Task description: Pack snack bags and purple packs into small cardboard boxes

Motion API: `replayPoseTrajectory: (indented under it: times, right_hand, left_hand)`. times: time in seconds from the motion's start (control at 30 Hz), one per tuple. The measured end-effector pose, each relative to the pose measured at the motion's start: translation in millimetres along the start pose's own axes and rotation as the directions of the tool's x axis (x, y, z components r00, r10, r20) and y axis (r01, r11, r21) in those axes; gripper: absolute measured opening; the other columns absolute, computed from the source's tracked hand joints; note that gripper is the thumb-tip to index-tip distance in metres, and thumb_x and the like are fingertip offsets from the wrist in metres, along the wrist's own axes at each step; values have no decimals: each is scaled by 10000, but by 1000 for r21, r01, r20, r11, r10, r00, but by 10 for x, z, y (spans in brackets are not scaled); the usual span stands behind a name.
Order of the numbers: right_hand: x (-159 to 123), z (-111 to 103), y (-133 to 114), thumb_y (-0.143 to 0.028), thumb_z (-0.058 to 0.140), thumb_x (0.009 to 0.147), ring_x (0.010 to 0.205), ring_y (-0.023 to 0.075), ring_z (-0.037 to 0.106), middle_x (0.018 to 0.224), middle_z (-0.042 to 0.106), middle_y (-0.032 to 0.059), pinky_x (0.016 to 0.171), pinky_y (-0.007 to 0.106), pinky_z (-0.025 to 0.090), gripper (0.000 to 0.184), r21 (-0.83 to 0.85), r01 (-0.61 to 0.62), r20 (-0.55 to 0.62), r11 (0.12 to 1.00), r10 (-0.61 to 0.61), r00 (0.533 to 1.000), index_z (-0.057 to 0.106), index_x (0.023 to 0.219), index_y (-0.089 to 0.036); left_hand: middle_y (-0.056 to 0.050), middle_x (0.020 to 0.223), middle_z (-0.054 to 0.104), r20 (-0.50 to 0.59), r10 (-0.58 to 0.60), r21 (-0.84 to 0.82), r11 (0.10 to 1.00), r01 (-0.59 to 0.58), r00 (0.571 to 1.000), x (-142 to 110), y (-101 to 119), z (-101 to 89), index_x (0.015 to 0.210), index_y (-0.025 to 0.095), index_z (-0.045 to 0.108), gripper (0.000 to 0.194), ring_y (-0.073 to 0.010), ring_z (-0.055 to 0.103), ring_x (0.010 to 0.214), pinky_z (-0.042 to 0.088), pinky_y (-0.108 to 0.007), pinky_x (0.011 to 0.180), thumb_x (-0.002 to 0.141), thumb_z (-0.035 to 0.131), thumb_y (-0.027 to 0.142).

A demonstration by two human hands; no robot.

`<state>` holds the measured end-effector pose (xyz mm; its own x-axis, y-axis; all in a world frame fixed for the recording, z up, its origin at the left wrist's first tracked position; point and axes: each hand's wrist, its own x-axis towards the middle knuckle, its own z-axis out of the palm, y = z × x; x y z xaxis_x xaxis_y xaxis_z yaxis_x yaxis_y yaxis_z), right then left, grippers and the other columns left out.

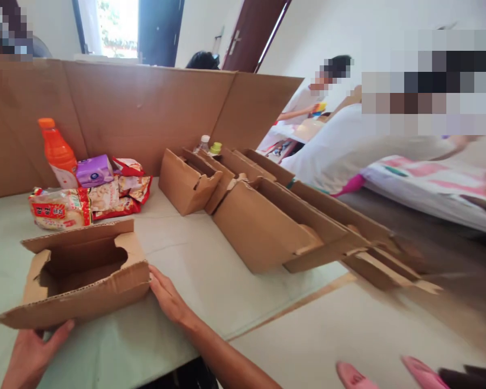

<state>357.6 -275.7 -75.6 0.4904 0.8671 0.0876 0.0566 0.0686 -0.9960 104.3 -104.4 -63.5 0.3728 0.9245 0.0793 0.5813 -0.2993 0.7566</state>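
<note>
An open-topped cardboard box (93, 294) sits at the near left of the table, its flaps raised and its inside dark and bare. My left hand (40, 351) grips its lower front side, with the thumb along the cardboard and the other fingers partly hidden beneath. At the box's right end, my right hand (166, 294) presses its fingers against the side wall. Just behind the box lie a bag of rice crackers (59, 208), red and white snack packets (132, 186) and a purple tissue pack (95, 170). An orange drink bottle (59, 151) stands upright behind them.
Several open cardboard boxes (263, 229) stand along the table's right edge, with bottle caps (215, 147) showing behind. A tall cardboard screen (146, 108) closes off the back. Other people work at the right, one in a white shirt (328, 146). Pink slippers (354, 375) are on the floor.
</note>
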Motion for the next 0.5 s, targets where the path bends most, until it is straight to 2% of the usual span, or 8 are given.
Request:
replayPoseTrajectory:
  times: [0.1, 0.2, 0.27, 0.33, 0.37, 0.43, 0.5]
  right_hand:
    - [41, -10, 19, -705, 404, 985, 1396, 270, 513, 1485, 576, 124, 1202, 448, 368, 705, -9, 9, 7, 1000, -9, 1000, 580, 1448, -203]
    - [-60, -46, 67, -659, 448, 993, 1385, 261, 528, 1463, 598, 114, 1192, 437, 391, 630, -18, -8, -6, 1000, 8, 1000, 605, 1427, -231]
    - [-105, -131, 91, -625, 483, 990, 1309, 266, 597, 1390, 657, 107, 1134, 441, 463, 555, -40, 9, 51, 999, -7, 999, 660, 1361, -252]
    - [-58, -270, 77, -593, 516, 983, 1141, 270, 696, 1244, 736, 101, 994, 434, 567, 476, -84, 14, 116, 996, -4, 993, 723, 1250, -258]
    - [10, -352, 46, -580, 534, 976, 1046, 267, 727, 1164, 763, 99, 907, 420, 603, 449, -120, 9, 114, 993, 4, 993, 743, 1200, -251]
    - [242, -512, -72, -553, 572, 955, 910, 255, 746, 1046, 785, 97, 774, 385, 619, 414, -224, 5, 17, 975, -1, 1000, 762, 1125, -226]
    - [603, -620, -266, -513, 607, 931, 877, 246, 740, 1024, 785, 98, 752, 370, 608, 386, -352, 50, -67, 935, -79, 995, 761, 1102, -203]
  left_hand:
    - [-128, 983, 785, 16, -41, -64, 997, 42, 999, 74, -11, 48, 1027, 201, 655, 687, -420, 732, 954, 612, -557, 847, 590, 743, 724]
    - [-155, 1064, 771, 44, -33, -131, 991, 39, 998, 5, -102, 94, 1054, 183, 647, 687, -416, 719, 1034, 582, -574, 943, 617, 749, 702]
    - [-168, 1144, 750, 31, -22, -145, 989, 27, 999, -68, -193, 119, 1120, 172, 643, 672, -412, 689, 1124, 541, -591, 1016, 694, 721, 686]
    - [-177, 1155, 741, 59, -29, -143, 989, 37, 998, -132, -269, 144, 1144, 168, 650, 669, -418, 681, 1140, 538, -607, 1012, 728, 706, 689]
    - [-181, 1153, 739, 72, -27, -149, 988, 38, 997, -159, -293, 159, 1150, 165, 654, 675, -423, 678, 1142, 539, -613, 1006, 736, 699, 696]
    - [-187, 1191, 721, 55, 0, -177, 984, 9, 999, -206, -303, 196, 1216, 165, 638, 699, -429, 653, 1189, 514, -625, 1036, 771, 668, 703]
    - [-183, 1274, 684, -10, 52, -226, 973, -53, 999, -252, -275, 242, 1346, 179, 575, 721, -421, 583, 1300, 449, -624, 1116, 834, 614, 685]
